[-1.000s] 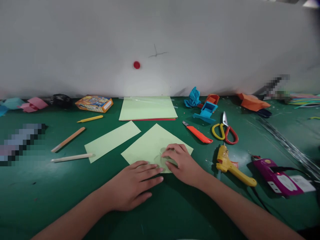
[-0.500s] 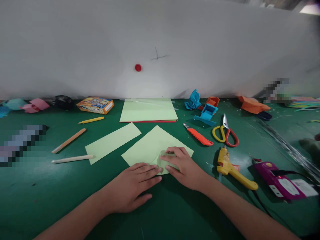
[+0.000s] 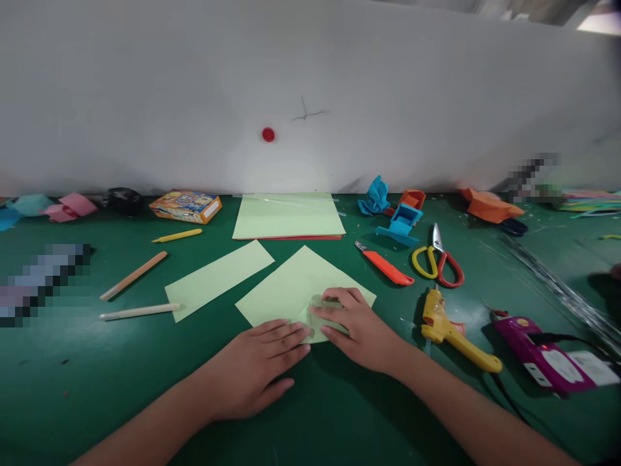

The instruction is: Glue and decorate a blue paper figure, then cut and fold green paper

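Note:
A pale green sheet of paper lies cornerwise in front of me, its near corner folded over. My left hand rests flat across the near left edge, fingers stretched out and together, thumb apart. On the near right part lies my right hand, its fingers spread and slightly bent, pressing the folded flap. Neither hand grips anything. To the left is a pale green paper strip, with one end of a whitish stick on its near corner.
Right of the sheet lie a red-orange utility knife, scissors, a yellow glue gun and a purple power strip. A paper stack and an orange box sit near the wall. A yellow pen lies left.
My left hand has slid very slightly left along the near edge of the paper. The right hand stays on the flap. The whole view has shifted a little.

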### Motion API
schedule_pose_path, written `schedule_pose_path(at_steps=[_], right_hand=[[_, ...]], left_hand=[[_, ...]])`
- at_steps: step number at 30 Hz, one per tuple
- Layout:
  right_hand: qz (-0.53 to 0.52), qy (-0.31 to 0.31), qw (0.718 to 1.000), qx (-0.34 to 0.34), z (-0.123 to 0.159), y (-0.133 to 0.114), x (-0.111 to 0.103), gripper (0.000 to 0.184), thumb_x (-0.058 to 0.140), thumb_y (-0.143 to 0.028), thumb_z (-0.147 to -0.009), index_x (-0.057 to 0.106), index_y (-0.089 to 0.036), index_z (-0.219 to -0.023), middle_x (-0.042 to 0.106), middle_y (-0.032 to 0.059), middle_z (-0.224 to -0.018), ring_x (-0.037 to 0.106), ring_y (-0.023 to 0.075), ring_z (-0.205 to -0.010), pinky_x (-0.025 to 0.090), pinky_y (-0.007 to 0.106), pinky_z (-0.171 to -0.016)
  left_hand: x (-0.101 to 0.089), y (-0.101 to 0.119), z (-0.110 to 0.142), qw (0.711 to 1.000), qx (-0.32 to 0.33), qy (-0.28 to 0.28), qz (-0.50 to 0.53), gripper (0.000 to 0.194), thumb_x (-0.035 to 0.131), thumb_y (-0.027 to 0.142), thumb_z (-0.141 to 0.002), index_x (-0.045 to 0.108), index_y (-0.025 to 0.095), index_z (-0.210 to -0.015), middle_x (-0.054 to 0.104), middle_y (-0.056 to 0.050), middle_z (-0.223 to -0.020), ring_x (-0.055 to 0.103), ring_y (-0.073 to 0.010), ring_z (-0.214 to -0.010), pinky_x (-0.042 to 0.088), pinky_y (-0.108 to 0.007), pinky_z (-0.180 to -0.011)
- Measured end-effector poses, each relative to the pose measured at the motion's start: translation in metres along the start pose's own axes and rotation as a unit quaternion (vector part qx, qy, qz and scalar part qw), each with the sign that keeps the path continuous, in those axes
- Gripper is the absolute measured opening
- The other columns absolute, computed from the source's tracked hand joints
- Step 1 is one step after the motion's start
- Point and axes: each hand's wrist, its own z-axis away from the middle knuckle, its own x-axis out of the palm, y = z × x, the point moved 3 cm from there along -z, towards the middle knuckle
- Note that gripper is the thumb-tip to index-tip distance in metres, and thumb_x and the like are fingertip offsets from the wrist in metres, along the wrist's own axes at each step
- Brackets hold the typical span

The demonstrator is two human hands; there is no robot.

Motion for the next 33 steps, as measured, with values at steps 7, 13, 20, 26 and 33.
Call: schedule_pose_path(at_steps=[7, 13, 20, 26, 33], right_hand=[[0.003, -0.008, 1.000, 0.001, 0.000, -0.001, -0.001, 0.038, 0.056, -0.031, -0.101, 0.068, -0.026, -0.137, 0.056, 0.0131, -0.140, 0.045, 0.0314, -0.131, 0.045, 0.053, -0.111], [0.006, -0.008, 1.000, 0.000, 0.000, -0.002, -0.001, 0.039, 0.055, -0.029, -0.101, 0.067, -0.026, -0.138, 0.056, 0.0129, -0.140, 0.046, 0.0316, -0.131, 0.045, 0.054, -0.111], [0.000, -0.012, 1.000, 0.012, 0.000, -0.003, -0.001, 0.039, 0.056, -0.027, -0.100, 0.068, -0.024, -0.137, 0.057, 0.0131, -0.139, 0.046, 0.0310, -0.129, 0.044, 0.052, -0.112], [0.011, -0.018, 1.000, 0.018, 0.000, -0.002, -0.001, 0.041, 0.055, -0.024, -0.099, 0.067, -0.026, -0.139, 0.057, 0.0124, -0.142, 0.046, 0.0323, -0.129, 0.045, 0.055, -0.109], [0.017, -0.024, 0.999, 0.022, 0.001, -0.002, -0.001, 0.042, 0.055, -0.024, -0.099, 0.066, -0.026, -0.140, 0.056, 0.0119, -0.144, 0.047, 0.0332, -0.130, 0.045, 0.056, -0.108]], left_hand=[[0.002, 0.002, 0.001, 1.000, -0.010, -0.013, -0.009, 0.061, 0.053, 0.033, -0.104, 0.035, 0.021, -0.161, 0.040, -0.007, -0.163, 0.042, -0.0240, -0.149, 0.027, -0.041, -0.128], [0.000, 0.002, 0.002, 1.000, -0.029, -0.003, 0.000, 0.062, 0.055, 0.035, -0.103, 0.036, 0.023, -0.161, 0.042, -0.008, -0.161, 0.043, -0.0257, -0.148, 0.028, -0.043, -0.128], [-0.004, -0.006, 0.012, 0.999, -0.047, -0.007, -0.014, 0.051, 0.050, 0.023, -0.105, 0.046, 0.025, -0.155, 0.047, -0.001, -0.159, 0.040, -0.0240, -0.150, 0.026, -0.047, -0.129], [-0.017, -0.014, 0.016, 0.997, -0.073, -0.017, -0.007, 0.044, 0.049, 0.020, -0.103, 0.060, 0.031, -0.144, 0.052, 0.002, -0.155, 0.036, -0.0270, -0.152, 0.029, -0.056, -0.126], [-0.029, -0.031, 0.027, 0.995, -0.073, -0.009, 0.067, 0.046, 0.057, 0.013, -0.095, 0.068, 0.035, -0.134, 0.056, 0.003, -0.151, 0.039, -0.0246, -0.150, 0.034, -0.048, -0.125]])
